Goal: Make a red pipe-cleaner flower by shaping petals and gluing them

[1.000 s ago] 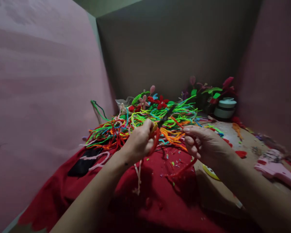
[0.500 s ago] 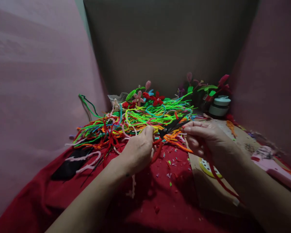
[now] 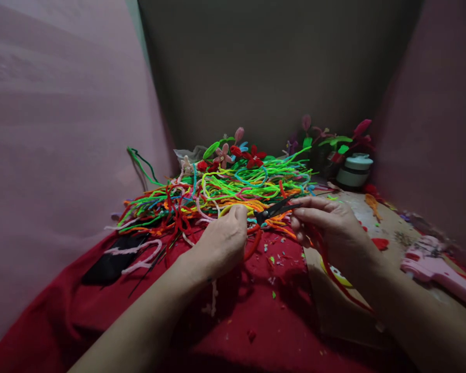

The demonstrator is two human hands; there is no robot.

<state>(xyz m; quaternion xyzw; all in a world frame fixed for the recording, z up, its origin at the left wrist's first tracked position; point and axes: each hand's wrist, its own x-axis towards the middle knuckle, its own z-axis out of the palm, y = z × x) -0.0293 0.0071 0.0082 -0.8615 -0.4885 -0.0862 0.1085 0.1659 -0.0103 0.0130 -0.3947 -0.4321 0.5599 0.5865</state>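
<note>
My left hand (image 3: 227, 233) is closed around the handles of a pair of scissors (image 3: 270, 213). A red loop that looks like part of the handle shows below the fingers. The dark blades point right, slightly parted, and their tips reach the fingertips of my right hand (image 3: 326, 220). That hand pinches a red pipe cleaner (image 3: 328, 267), which trails down along the wrist to the lower right. The pinched end is mostly hidden by the fingers. Just beyond both hands lies a heap of colourful pipe cleaners (image 3: 233, 186).
Pipe-cleaner flowers (image 3: 253, 156) rest on the heap. A lidded jar (image 3: 353, 171) stands at the back right. A pink glue gun (image 3: 431, 269) lies on the right, near a cardboard sheet (image 3: 334, 311). A black phone (image 3: 108, 267) lies left on the red cloth (image 3: 264, 321), among scattered clippings.
The scissor blades have dropped lower and come closer together. My right fingers have shifted slightly beside the tips. The view has moved a little.
</note>
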